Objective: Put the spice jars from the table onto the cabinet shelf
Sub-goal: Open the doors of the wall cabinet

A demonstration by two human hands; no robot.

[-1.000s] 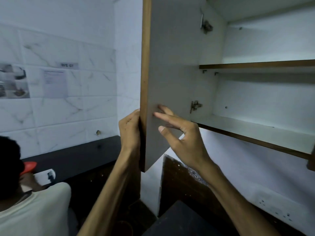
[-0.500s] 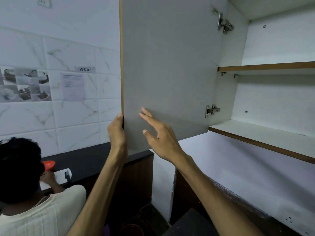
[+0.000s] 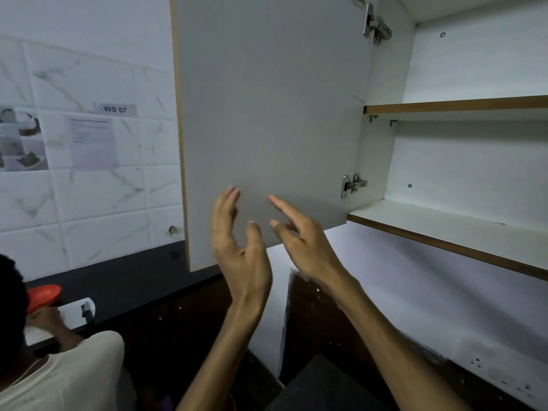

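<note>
Both hands are up in front of the open cabinet door (image 3: 267,114), neither touching it as far as one can tell. The left hand (image 3: 240,250) is relaxed, grip loose and holding nothing; the right hand (image 3: 299,241) likewise, fingers spread. The cabinet shelf (image 3: 444,229) sits bare to the right. No spice jars in view here.

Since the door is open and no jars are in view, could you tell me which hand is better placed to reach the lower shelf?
Probably the right hand: open, empty, nearer the lower shelf. The left hand hangs before the door.
</note>
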